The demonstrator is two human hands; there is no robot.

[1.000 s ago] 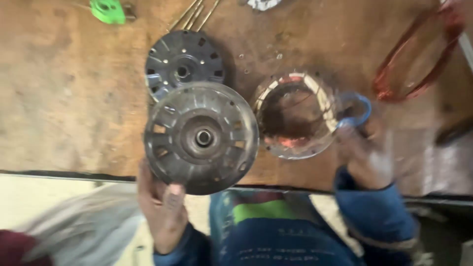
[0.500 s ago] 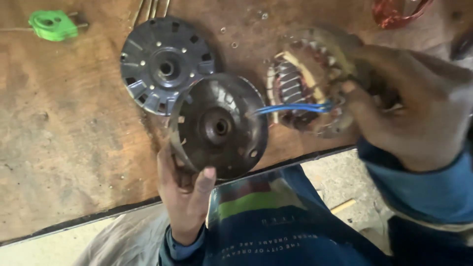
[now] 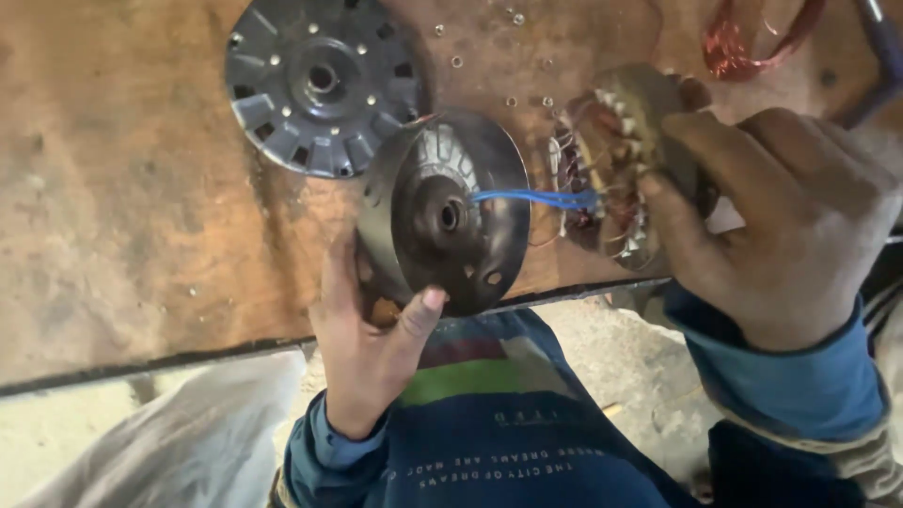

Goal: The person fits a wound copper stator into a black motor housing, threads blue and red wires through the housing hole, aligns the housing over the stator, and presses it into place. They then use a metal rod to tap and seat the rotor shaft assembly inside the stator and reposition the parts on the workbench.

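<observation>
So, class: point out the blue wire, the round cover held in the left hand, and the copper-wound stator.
Blue wire (image 3: pixel 531 198), head view, middle of its run.
Held cover (image 3: pixel 470 188), head view, upper face near the hub.
Stator (image 3: pixel 616 150), head view, its windings.

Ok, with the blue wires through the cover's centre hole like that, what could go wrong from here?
The blue wires run taut between the round metal cover and the wound stator; pulling the two apart could chafe or snap them at the hole. The left hand grips the cover only by its lower rim, off the wooden table, so it may slip. Small loose nuts could roll away.
</observation>
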